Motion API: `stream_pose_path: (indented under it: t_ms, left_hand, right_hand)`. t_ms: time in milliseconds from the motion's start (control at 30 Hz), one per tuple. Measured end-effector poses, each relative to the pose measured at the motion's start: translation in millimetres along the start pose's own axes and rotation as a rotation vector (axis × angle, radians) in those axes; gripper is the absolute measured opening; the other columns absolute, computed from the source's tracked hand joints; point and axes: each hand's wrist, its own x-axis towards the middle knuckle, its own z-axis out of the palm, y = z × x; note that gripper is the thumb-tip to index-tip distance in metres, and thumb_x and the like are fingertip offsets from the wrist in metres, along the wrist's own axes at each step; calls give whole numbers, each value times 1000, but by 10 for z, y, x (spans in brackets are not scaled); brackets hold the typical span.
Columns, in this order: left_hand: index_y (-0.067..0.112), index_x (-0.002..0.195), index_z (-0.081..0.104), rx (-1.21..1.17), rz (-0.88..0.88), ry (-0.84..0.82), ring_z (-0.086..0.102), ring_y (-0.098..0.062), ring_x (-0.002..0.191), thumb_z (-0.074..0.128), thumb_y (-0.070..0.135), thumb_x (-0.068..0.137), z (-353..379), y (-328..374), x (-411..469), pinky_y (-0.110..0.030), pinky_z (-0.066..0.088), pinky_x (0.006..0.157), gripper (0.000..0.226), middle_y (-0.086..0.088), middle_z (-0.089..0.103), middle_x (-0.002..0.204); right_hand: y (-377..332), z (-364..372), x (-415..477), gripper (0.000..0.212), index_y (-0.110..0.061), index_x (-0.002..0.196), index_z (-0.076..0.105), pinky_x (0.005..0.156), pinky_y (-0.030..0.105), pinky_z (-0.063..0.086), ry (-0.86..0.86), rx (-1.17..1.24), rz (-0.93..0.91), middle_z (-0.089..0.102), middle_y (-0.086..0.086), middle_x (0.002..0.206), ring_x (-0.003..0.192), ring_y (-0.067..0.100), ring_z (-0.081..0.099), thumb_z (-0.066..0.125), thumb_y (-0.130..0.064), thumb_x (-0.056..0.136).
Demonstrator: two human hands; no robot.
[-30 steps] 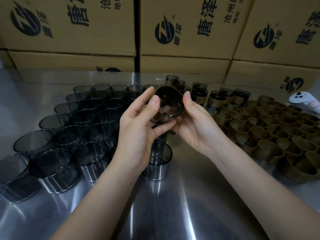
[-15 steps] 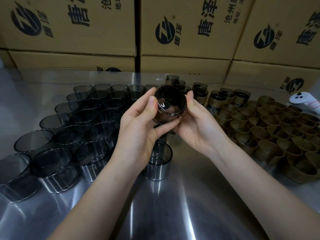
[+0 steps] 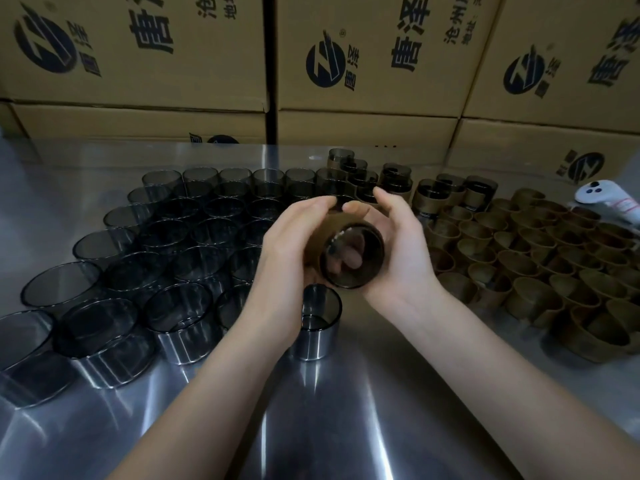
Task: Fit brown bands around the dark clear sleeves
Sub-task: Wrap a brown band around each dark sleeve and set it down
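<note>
Now we hold one dark sleeve point(image 3: 353, 259) above the table point(image 3: 346, 427), left hand point(image 3: 294, 244) and right hand point(image 3: 398, 251) both curled round it, brown band point(image 3: 320, 237) on its wall (likely thin, light, slick, crushable); best gripped by the banded sides, not the rim.

— That table point(image 3: 339, 420)? Bare metal, smooth and shiny, streaked with glare.
— The sleeves point(image 3: 180, 323) are smoky clear plastic, glossy. The brown bands point(image 3: 530, 299) look matt, papery. The cartons point(image 3: 381, 98) are plain matt cardboard.
</note>
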Motion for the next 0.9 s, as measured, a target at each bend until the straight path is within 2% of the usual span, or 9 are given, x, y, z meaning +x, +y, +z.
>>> stream_pose_path:
  t_ms: [67,133,233,333,467,533,667,800,900]
  left_hand:
    - [26,109,68,67,-28,28,71,-20,99,52,61,81,39,-25,-3,-40,56,87,48,-10,72,109]
    - [21,100,69,97,-36,29,70,-26,101,47,69,81,65,-23,-11,-47,53,96,56,-13,72,106]
    - [17,73,66,98,-2,26,72,-25,83,41,70,83,81,-12,-14,-40,57,86,60,-16,72,83]
    - [20,55,56,153,70,52,60,-13,59,37,69,86,102,-13,-29,-25,52,64,60,-5,58,60]
    - [-9,65,42,155,156,144,44,-21,58,33,64,89,121,-6,-63,-33,40,59,78,-10,42,61]
    - [-7,66,37,132,174,160,37,-23,60,30,62,91,137,12,-78,-35,34,62,74,-7,35,61]
    - [-2,57,30,174,225,128,30,-15,51,25,57,94,144,32,-95,-28,28,50,69,-5,27,56]
    - [-9,58,30,160,249,87,31,-11,47,27,55,101,153,44,-121,-22,31,47,77,-7,28,54]
    - [-11,56,30,131,240,77,31,-10,44,30,53,89,165,71,-130,-19,31,45,73,-4,29,51]
  right_hand:
    - [22,11,0,38,-18,67,65,83,41,52,18,-19,-50,67,5,78,71,20,65,53,-47,90]
    - [42,21,-1,38,-16,68,64,75,37,50,-10,-34,-99,65,8,79,71,21,63,52,-45,91]
    - [56,46,-10,40,-15,68,64,71,35,49,-62,-53,-155,61,9,79,74,22,59,48,-42,92]
    - [82,82,-44,42,-16,63,65,60,27,51,-111,-60,-226,60,-1,66,65,14,59,46,-37,95]
    - [108,139,-102,42,-23,55,66,58,20,52,-159,-88,-323,62,-8,62,60,4,61,46,-32,90]
    - [107,159,-124,41,-24,53,65,58,18,52,-179,-57,-347,62,-9,61,59,2,61,46,-29,89]
    - [93,162,-151,44,-24,51,62,58,18,52,-207,-10,-354,61,-10,60,58,1,61,45,-25,91]
    - [54,175,-141,35,-26,46,59,69,27,49,-157,-56,-313,59,-9,60,59,4,57,55,-34,80]
    - [44,173,-131,35,-25,45,59,70,30,49,-100,-131,-317,59,-9,59,59,4,57,59,-38,77]
